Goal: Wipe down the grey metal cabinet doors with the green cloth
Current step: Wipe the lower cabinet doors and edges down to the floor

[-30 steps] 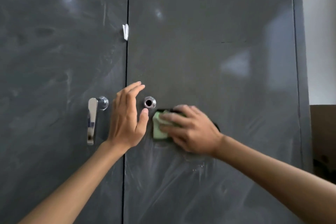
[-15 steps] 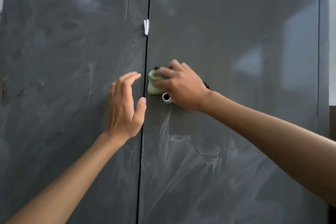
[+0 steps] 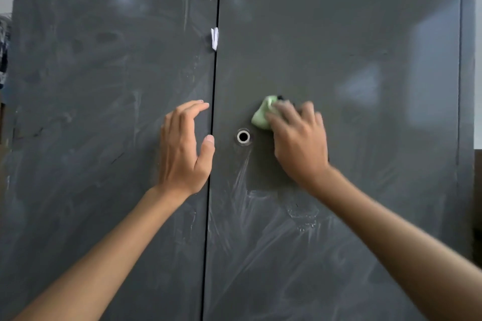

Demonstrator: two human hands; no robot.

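Gripping the cloth [image 3: 261,117], the right hand [image 3: 300,143] is pressing it to the right door [image 3: 339,34]; the left hand [image 3: 182,148] is lying flat, unclenched, on the left door [image 3: 104,60].

We have swept our right hand [image 3: 300,143] and the green cloth [image 3: 262,116] from just above the lock ring [image 3: 243,136] to its upper right.
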